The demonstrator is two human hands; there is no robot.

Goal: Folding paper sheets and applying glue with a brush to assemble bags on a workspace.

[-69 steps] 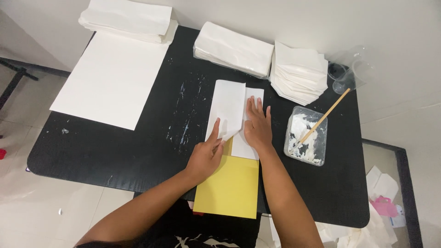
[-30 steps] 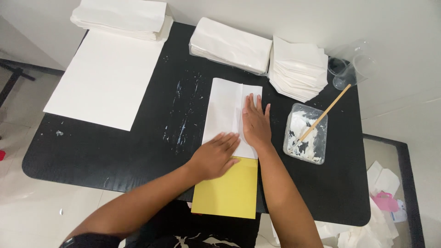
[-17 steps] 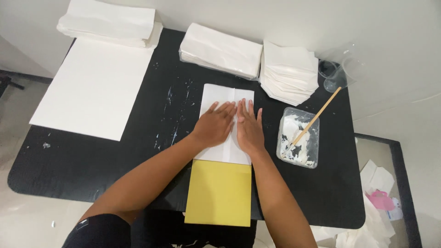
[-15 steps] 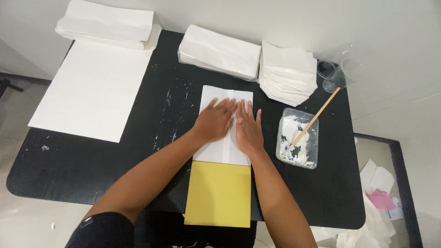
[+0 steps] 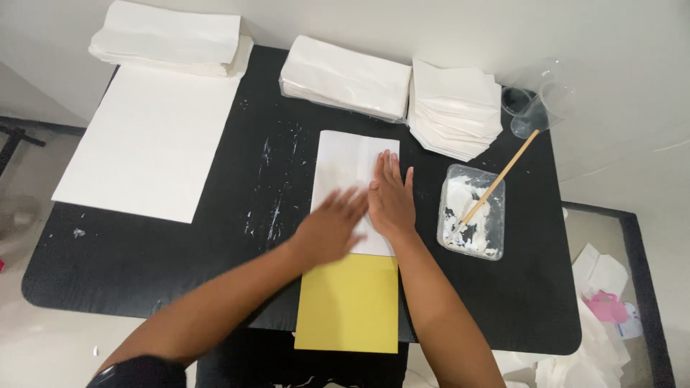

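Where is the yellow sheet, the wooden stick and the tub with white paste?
yellow sheet (image 5: 350,305), head view, middle of its bare face.
wooden stick (image 5: 507,172), head view, midway along its shaft.
tub with white paste (image 5: 498,188), head view, its clear right rim.

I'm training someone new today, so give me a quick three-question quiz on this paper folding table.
1. True or false: both hands lie on the white sheet.
2. Which thing lies under the sheet's near edge? A) yellow card B) tray C) cup
3. Fill in: the wooden stick leans in the ____.

Key: 1. True: the left hand and right hand both press flat on it, though the left is blurred. 2. A. 3. tray, a clear one smeared with white paste.
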